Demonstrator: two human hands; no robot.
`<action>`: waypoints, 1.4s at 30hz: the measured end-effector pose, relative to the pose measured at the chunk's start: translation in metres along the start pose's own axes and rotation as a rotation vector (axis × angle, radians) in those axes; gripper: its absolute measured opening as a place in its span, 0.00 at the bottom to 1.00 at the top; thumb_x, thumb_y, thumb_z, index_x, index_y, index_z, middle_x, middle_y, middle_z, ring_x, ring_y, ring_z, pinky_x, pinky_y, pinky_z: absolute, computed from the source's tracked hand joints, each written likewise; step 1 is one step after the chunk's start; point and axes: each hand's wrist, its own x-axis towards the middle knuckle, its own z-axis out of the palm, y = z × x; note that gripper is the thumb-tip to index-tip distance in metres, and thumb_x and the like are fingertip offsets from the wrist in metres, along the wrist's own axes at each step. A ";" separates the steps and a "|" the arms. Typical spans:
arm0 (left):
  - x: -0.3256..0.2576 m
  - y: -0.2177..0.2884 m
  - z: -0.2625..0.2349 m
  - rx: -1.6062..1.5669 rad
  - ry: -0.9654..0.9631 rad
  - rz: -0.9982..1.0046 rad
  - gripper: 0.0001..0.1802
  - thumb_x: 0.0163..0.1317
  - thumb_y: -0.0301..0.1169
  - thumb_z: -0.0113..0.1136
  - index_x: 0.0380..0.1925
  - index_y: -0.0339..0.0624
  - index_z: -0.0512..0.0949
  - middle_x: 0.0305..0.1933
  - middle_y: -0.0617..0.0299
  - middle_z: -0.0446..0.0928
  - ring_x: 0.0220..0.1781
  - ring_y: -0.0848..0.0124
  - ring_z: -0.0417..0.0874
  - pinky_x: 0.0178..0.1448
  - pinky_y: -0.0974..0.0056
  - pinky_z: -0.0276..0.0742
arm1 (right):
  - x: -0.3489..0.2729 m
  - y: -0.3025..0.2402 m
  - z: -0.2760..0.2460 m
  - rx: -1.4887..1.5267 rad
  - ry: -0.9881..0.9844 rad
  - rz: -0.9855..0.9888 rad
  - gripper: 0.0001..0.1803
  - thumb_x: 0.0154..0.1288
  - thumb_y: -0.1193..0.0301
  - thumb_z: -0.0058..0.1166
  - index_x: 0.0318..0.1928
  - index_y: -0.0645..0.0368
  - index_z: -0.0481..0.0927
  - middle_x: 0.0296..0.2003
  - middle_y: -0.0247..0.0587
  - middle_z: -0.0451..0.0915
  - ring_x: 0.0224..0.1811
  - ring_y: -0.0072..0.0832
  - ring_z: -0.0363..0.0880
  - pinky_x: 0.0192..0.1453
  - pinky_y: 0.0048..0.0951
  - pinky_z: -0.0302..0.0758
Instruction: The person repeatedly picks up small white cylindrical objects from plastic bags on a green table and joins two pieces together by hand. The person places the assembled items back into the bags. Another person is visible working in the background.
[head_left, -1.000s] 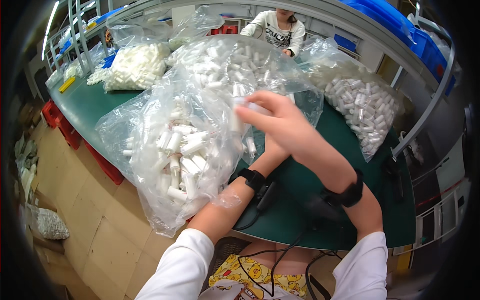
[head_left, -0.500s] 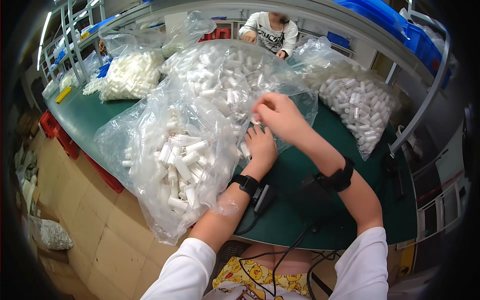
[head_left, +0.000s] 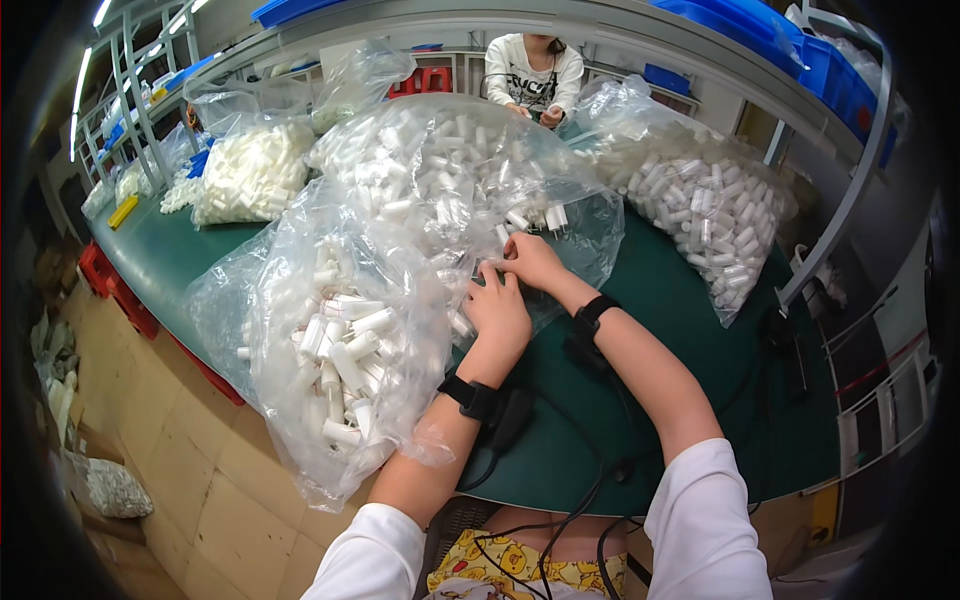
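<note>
Tan floor (head_left: 230, 500) lies left of a green worktop (head_left: 660, 290) bearing clear bags (head_left: 328, 482); beyond, a person's white shirt (head_left: 566, 72) carries dark lettering (head_left: 533, 87). The left hand (head_left: 500, 312) and right hand (head_left: 535, 262) sit close together, fingers curled, grip unclear, beside bagged white tubes (head_left: 345, 365).

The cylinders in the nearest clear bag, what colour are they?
The cylinders are white, showing best in the head view.

1. The right hand (head_left: 535, 262), earlier held raised above the left hand (head_left: 500, 312), is now lowered beside its fingers.
2. White cylinders (head_left: 556, 217) are now seen just beyond the right hand.
3. The co-worker's hands (head_left: 551, 117), apart half a second ago, are brought close together.
</note>
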 end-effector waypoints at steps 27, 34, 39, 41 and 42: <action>0.007 0.033 0.006 -1.880 -0.863 0.102 0.10 0.64 0.37 0.43 0.35 0.43 0.69 0.25 0.68 0.63 0.25 0.76 0.62 0.30 0.72 0.61 | -0.149 0.024 -0.076 1.578 -0.054 0.251 0.08 0.60 0.68 0.40 0.30 0.59 0.68 0.19 0.34 0.64 0.23 0.24 0.63 0.38 0.28 0.65; 0.002 0.036 0.007 -1.643 -0.752 0.134 0.08 0.63 0.36 0.43 0.34 0.45 0.67 0.19 0.71 0.55 0.18 0.80 0.54 0.23 0.73 0.51 | -0.148 0.035 -0.076 1.548 -0.114 0.251 0.16 0.63 0.63 0.38 0.19 0.54 0.61 0.13 0.27 0.57 0.14 0.18 0.55 0.29 0.24 0.62; 0.003 0.039 0.008 -1.681 -0.704 0.107 0.08 0.62 0.36 0.48 0.34 0.45 0.64 0.21 0.69 0.61 0.20 0.78 0.59 0.26 0.72 0.56 | -0.147 0.040 -0.078 1.663 -0.181 0.237 0.15 0.63 0.62 0.38 0.21 0.54 0.62 0.13 0.28 0.57 0.14 0.18 0.55 0.27 0.23 0.60; -0.002 0.045 0.006 -1.769 -0.632 0.068 0.10 0.62 0.38 0.50 0.34 0.45 0.63 0.23 0.67 0.65 0.21 0.77 0.63 0.28 0.71 0.59 | -0.149 0.040 -0.080 1.734 -0.186 0.257 0.15 0.64 0.61 0.38 0.24 0.56 0.64 0.15 0.30 0.60 0.15 0.19 0.57 0.28 0.23 0.61; -0.001 0.044 0.006 -1.733 -0.628 0.108 0.11 0.63 0.39 0.50 0.35 0.46 0.63 0.25 0.66 0.67 0.23 0.77 0.65 0.30 0.70 0.61 | -0.151 0.032 -0.086 1.743 -0.175 0.287 0.15 0.64 0.60 0.37 0.27 0.57 0.66 0.16 0.31 0.62 0.15 0.20 0.58 0.28 0.24 0.62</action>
